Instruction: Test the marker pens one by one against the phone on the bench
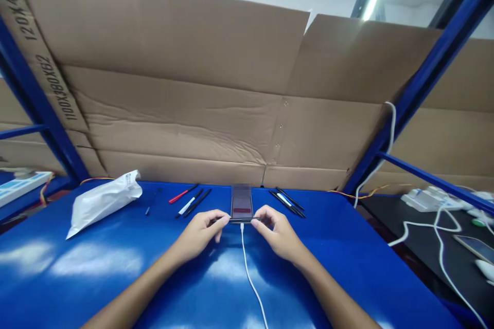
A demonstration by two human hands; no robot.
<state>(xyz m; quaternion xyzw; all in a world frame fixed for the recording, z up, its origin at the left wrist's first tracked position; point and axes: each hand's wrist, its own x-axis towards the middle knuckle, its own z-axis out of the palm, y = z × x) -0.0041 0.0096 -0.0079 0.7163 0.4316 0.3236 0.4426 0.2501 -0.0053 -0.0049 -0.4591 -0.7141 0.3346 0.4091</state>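
Note:
My left hand (pixel 204 230) and my right hand (pixel 277 231) meet near the middle of the blue table. Between their fingertips lies a thin black pen (pixel 240 220), held level, one end in each pinch. Right behind it is a flat, dark-framed, phone-like object (pixel 241 200) with a greyish face and a dark red patch; its exact kind is unclear. A white cable (pixel 249 272) runs from its near edge toward me. Left of my hands lie a red pen (pixel 180 196), black pens (pixel 197 203) and a white-bodied pen (pixel 186 206). More dark pens (pixel 287 202) lie to the right.
A white plastic bag (pixel 104 200) sits at the left on the blue table (pixel 104 288). Cardboard (pixel 185 123) walls off the back between blue metal posts (pixel 420 61). White cables (pixel 440 247) and a phone (pixel 476 248) rest on a black surface at right.

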